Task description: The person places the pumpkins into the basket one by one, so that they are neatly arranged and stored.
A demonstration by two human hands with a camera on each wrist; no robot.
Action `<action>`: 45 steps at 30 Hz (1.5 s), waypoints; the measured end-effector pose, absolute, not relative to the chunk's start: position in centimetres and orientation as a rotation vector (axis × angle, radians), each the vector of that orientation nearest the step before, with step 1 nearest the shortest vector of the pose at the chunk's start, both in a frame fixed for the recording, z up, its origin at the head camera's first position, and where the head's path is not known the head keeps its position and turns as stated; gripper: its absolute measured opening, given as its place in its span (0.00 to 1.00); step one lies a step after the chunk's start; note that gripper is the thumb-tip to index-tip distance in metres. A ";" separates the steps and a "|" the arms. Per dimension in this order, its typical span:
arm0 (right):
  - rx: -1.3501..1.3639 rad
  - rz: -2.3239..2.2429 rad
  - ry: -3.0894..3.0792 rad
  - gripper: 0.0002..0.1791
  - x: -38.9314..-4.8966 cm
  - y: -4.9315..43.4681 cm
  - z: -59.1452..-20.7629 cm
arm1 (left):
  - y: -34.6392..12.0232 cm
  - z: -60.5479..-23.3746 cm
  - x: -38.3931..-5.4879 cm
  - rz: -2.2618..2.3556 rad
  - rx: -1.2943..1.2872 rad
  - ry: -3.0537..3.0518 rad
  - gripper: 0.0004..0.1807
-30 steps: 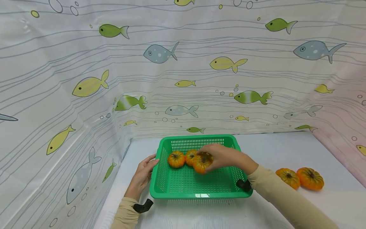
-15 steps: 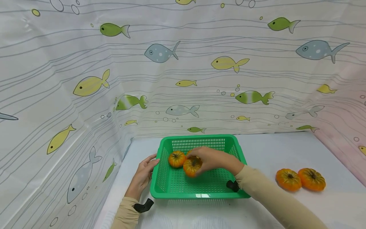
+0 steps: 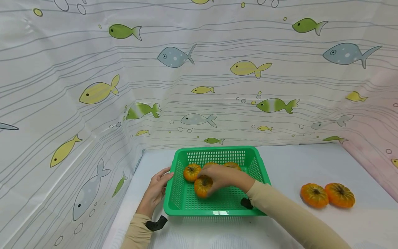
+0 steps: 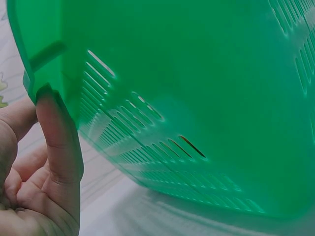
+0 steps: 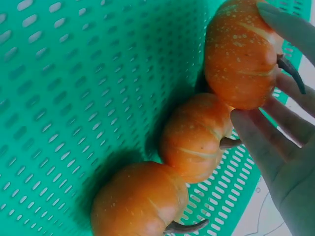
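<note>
A green plastic basket (image 3: 217, 212) with slotted walls stands on the table. My left hand (image 3: 157, 188) holds its left rim; up close in the left wrist view, fingers (image 4: 59, 137) lie against the rim. Inside the basket, my right hand (image 3: 222, 177) grips a small orange pumpkin (image 3: 202, 187) between thumb and fingertips. That pumpkin (image 5: 243, 56) has its dark stem towards the palm in the right wrist view. Behind and beside it lie a left pumpkin (image 3: 191, 172), a back pumpkin (image 3: 210, 164) partly hidden by the hand, and a right pumpkin (image 3: 232, 165), also partly covered.
On the white table (image 3: 298, 162), right of the basket, two more pumpkins sit side by side, a nearer-left one (image 3: 314, 195) and an outer one (image 3: 340, 195). A fish-patterned sheet (image 3: 224, 114) rises behind the table and along both sides.
My right hand has carried the pumpkin left and slightly towards me inside the basket. The pumpkin at the back right has come into view. My left hand stays on the rim.
</note>
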State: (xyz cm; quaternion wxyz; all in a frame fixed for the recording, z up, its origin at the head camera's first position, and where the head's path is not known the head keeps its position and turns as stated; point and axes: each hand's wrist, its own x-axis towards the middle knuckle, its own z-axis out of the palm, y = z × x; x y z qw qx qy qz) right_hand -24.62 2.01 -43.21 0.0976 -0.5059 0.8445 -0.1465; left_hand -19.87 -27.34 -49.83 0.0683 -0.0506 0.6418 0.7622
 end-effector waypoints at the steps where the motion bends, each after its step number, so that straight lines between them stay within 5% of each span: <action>1: -1.514 -0.420 2.503 0.34 -24.6 1.9 -43.3 | -27.3 -49.8 -19.8 2.292 -0.149 1.934 0.30; 45: -1.468 -0.305 2.466 0.35 -23.9 -2.1 -44.2 | -27.5 -49.9 -20.1 2.261 -0.191 1.950 0.30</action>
